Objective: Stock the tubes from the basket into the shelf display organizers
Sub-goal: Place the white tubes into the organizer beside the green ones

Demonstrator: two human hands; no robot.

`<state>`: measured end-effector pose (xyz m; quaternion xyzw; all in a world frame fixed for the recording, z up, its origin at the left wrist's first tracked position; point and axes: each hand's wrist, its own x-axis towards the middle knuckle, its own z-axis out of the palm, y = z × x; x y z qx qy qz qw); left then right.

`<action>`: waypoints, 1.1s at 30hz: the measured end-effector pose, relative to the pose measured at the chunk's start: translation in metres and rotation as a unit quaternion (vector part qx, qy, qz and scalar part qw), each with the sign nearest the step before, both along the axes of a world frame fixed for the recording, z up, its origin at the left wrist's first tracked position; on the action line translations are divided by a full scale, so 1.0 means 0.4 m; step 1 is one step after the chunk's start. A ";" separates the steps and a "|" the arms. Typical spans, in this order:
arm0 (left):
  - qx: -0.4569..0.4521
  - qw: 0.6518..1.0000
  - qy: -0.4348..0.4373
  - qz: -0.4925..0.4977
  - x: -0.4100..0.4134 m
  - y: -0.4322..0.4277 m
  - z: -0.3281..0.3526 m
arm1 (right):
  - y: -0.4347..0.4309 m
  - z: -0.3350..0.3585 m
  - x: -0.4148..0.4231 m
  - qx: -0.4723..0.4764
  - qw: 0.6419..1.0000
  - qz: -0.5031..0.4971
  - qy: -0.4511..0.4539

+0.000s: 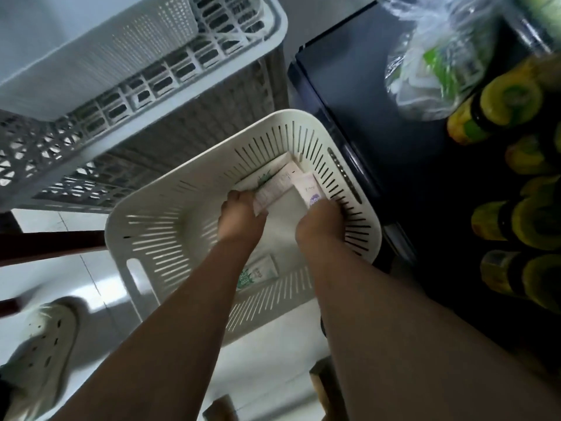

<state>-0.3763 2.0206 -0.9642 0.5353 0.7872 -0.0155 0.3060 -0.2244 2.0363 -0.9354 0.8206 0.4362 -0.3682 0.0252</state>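
A cream slotted basket (pixel 170 226) stands on the floor below me, and both my hands are down inside it. My left hand (pixel 239 217) grips a pale tube with fine print (pixel 273 189). My right hand (pixel 321 220) holds a pinkish tube with a purple mark (pixel 308 188) at the basket's right wall. Under them lies a white tube with a green leaf print (pixel 264 177). Another white and green tube (pixel 258 273) rests near the front wall, between my forearms. The shelf display organizers are out of view.
Stacked grey plastic crates (pixel 127 86) rise at the upper left. A dark shelf unit (pixel 358 86) on the right carries yellow-capped bottles (pixel 510 98) and a clear bag of goods (pixel 431 65). A pale clog (pixel 45 341) sits on the white tile floor at the lower left.
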 end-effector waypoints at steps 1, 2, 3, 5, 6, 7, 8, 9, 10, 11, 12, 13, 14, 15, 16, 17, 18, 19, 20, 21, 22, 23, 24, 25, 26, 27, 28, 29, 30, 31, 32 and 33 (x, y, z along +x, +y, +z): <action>-0.010 1.000 0.006 -0.007 -0.003 0.002 -0.013 | 0.000 -0.008 -0.005 0.004 1.000 -0.008 0.005; -0.019 1.000 0.012 -0.015 -0.006 0.003 -0.024 | -0.001 -0.015 -0.005 -0.003 1.000 -0.016 0.009; -0.026 0.999 0.015 -0.018 -0.007 0.004 -0.033 | -0.002 -0.021 -0.002 -0.017 0.999 -0.028 0.014; -0.025 1.000 0.012 -0.015 -0.004 0.005 -0.041 | -0.002 -0.028 0.012 -0.049 0.996 -0.060 0.032; -0.019 1.000 0.010 -0.015 -0.002 0.004 -0.043 | -0.003 -0.035 0.015 -0.060 0.994 -0.078 0.045; -0.011 1.000 0.009 -0.020 0.000 0.003 -0.045 | -0.003 -0.038 0.016 -0.065 0.992 -0.088 0.057; -0.004 1.000 0.005 -0.024 0.002 0.003 -0.043 | -0.001 -0.040 0.013 -0.067 0.992 -0.090 0.066; 0.004 1.000 -0.004 -0.025 0.004 0.003 -0.041 | 0.000 -0.044 0.009 -0.068 0.991 -0.087 0.070; 0.008 1.000 -0.018 -0.023 0.006 0.003 -0.038 | 0.002 -0.046 0.005 -0.072 0.989 -0.100 0.082; 0.011 0.999 -0.033 -0.021 0.008 0.004 -0.031 | 0.004 -0.047 0.004 -0.080 0.984 -0.121 0.101; 0.009 0.999 -0.049 -0.018 0.010 0.005 -0.023 | 0.005 -0.053 0.007 -0.086 0.977 -0.153 0.120; 0.002 0.998 -0.069 -0.007 0.011 0.005 -0.014 | 0.005 -0.055 0.009 -0.086 0.971 -0.176 0.135; -0.013 0.995 -0.098 0.018 0.014 0.003 -0.005 | 0.007 -0.053 0.012 -0.091 0.964 -0.203 0.148; -0.028 0.989 -0.138 0.054 0.017 -0.001 0.003 | 0.009 -0.049 0.014 -0.095 0.954 -0.233 0.164; -0.038 0.977 -0.189 0.093 0.018 -0.007 0.007 | 0.010 -0.053 0.014 -0.103 0.944 -0.259 0.177; -0.040 0.961 -0.241 0.126 0.019 -0.013 0.008 | 0.012 -0.050 0.014 -0.109 0.935 -0.278 0.190; -0.037 0.946 -0.283 0.152 0.020 -0.020 0.009 | 0.015 -0.045 0.010 -0.110 0.928 -0.289 0.210; -0.033 0.932 -0.315 0.176 0.023 -0.025 0.013 | 0.017 -0.041 0.007 -0.109 0.922 -0.290 0.234; -0.032 0.917 -0.344 0.201 0.027 -0.027 0.017 | 0.021 -0.039 0.005 -0.110 0.915 -0.291 0.258; -0.032 0.897 -0.378 0.225 0.033 -0.026 0.022 | 0.025 -0.031 0.005 -0.116 0.909 -0.287 0.278; -0.034 0.875 -0.413 0.249 0.038 -0.024 0.026 | 0.030 -0.026 0.006 -0.112 0.908 -0.278 0.293; -0.035 0.855 -0.442 0.268 0.043 -0.022 0.029 | 0.033 -0.019 0.010 -0.106 0.910 -0.264 0.303; -0.035 0.843 -0.459 0.279 0.049 -0.020 0.034 | 0.035 -0.013 0.010 -0.103 0.912 -0.253 0.306; -0.033 0.837 -0.466 0.285 0.056 -0.019 0.038 | 0.037 -0.003 0.011 -0.101 0.912 -0.242 0.314; -0.030 0.834 -0.467 0.293 0.061 -0.016 0.044 | 0.039 0.003 0.012 -0.107 0.909 -0.234 0.328; -0.025 0.831 -0.465 0.303 0.066 -0.012 0.052 | 0.040 0.002 0.013 -0.105 0.904 -0.232 0.343; -0.018 0.832 -0.459 0.310 0.072 -0.012 0.064 | 0.040 -0.009 0.016 -0.102 0.902 -0.229 0.353; -0.008 0.837 -0.448 0.314 0.082 -0.013 0.082 | 0.039 0.013 0.025 -0.099 0.902 -0.218 0.359; -0.001 0.842 -0.434 0.321 0.080 -0.014 0.093 | 0.042 0.043 0.025 -0.096 0.903 -0.209 0.363; 0.006 0.842 -0.430 0.327 0.073 -0.017 0.103 | 0.047 0.068 0.023 -0.085 0.905 -0.199 0.366; 0.014 0.840 -0.431 0.330 0.069 -0.021 0.121 | 0.050 0.095 0.025 -0.071 0.908 -0.189 0.368; 0.023 0.836 -0.436 0.332 0.064 -0.026 0.143 | 0.051 0.120 0.030 -0.055 0.910 -0.175 0.372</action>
